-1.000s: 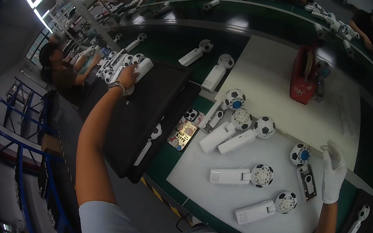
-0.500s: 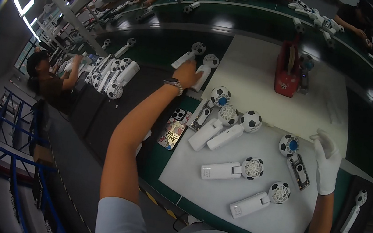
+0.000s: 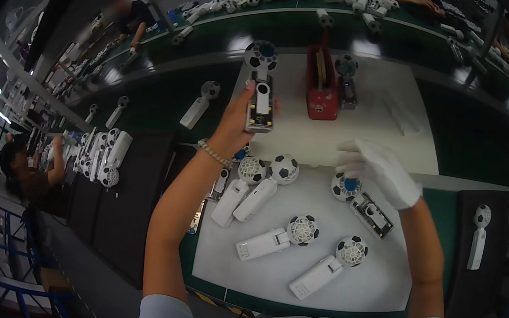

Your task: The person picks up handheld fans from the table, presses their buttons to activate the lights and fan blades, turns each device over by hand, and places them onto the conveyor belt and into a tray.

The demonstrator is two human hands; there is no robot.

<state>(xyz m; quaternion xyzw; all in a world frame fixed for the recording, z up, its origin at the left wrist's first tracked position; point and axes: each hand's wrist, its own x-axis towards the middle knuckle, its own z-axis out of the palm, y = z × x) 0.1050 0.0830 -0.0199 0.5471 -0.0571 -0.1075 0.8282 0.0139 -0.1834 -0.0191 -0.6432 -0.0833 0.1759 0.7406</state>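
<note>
My bare left hand (image 3: pixel 234 116) grips a handheld fan (image 3: pixel 262 105) with a football-patterned head, raised over the left part of the pale board. Its handle faces me without a cover, showing the circuit board and a white oblong part. My right hand (image 3: pixel 387 176), in a white glove, hovers with fingers stretched out to the left, holding nothing. Just below it lies an open-handled fan (image 3: pixel 372 214) with a blue centre in its head. Several closed white fans, among them one fan (image 3: pixel 262 244) near the middle, lie on the grey-white mat (image 3: pixel 290 276).
A red holder (image 3: pixel 323 87) stands on the pale board (image 3: pixel 283 137), beside another open fan (image 3: pixel 348 93). White fans lie on the green belt (image 3: pixel 164 108) at left. Stacked fans (image 3: pixel 101 155) fill a dark surface further left. Co-workers sit along the far line and at left.
My left hand has come from the belt to above the board and now holds up an open-handled fan. My gloved right hand has moved over the open fan. The camera view has turned right.
</note>
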